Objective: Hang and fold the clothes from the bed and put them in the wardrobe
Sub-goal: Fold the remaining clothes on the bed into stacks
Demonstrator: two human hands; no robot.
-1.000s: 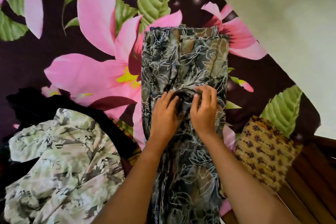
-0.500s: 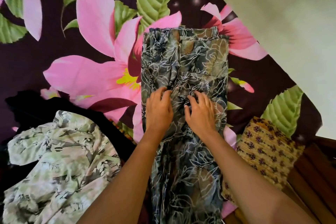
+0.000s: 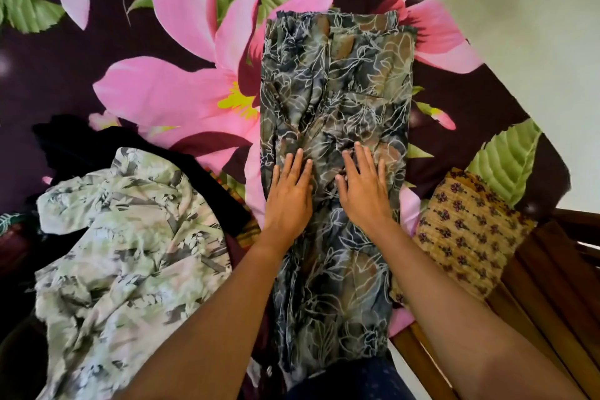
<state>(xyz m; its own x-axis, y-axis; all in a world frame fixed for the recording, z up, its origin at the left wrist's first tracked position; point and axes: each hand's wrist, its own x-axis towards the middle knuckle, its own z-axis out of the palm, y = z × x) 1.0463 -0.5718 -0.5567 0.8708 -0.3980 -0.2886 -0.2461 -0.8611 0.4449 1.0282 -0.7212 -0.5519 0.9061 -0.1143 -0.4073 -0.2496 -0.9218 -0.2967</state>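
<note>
Folding step, smoothing phase. The dark leaf-print garment lies lengthwise on the bed, close to its right corner. One end is up toward the middle of the bed and the other runs off the near edge toward the person.

The left hand and right hand lie palm-down on the garment's middle, side by side with a strip of cloth between them. Their fingers are straight, close together and pointing away from the person. Neither hand grips anything; flat palms only, pressing the cloth. Both forearms reach in over the near edge.

The cloth looks bunched just ahead of the fingertips, so flattening is probably not finished.

Likely next move: pinch one end and bring it over to halve the length, which calls for a switch from flat palms to a pinch.

A pale green printed garment sits crumpled toward the near-left, and a yellow flowered cloth is at the near-right edge by the wooden frame. Both look unfolded. No wardrobe in view.
</note>
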